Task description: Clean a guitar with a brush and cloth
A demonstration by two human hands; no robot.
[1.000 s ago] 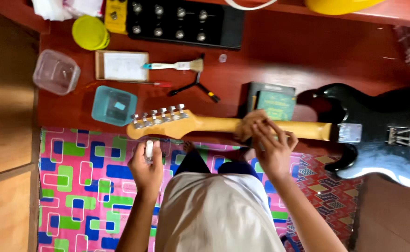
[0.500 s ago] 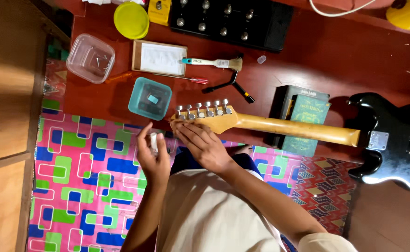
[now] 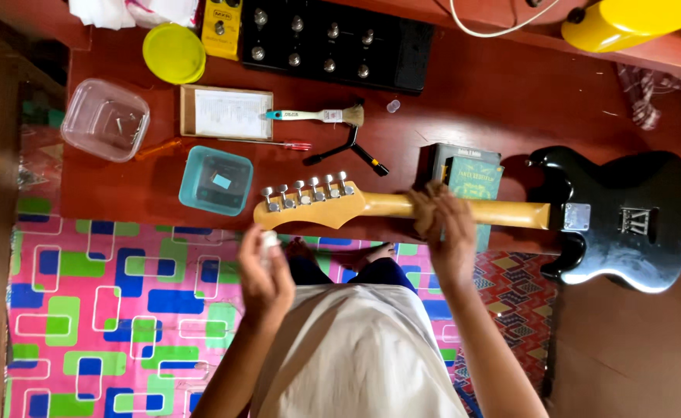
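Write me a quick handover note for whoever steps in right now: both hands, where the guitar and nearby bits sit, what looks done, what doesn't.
Left hand: closed on a small white object, off the table edge, just below the headstock.
Right hand: pressing a brownish cloth on the pale wooden neck.
Black electric guitar: lying back up on the red-brown table, neck propped on a dark green book.
Nearby: teal plastic tub, clear plastic tub, white-handled brush.
Done: guitar laid out and supported, cloth on neck.
Left: cannot tell how much of the neck is wiped.
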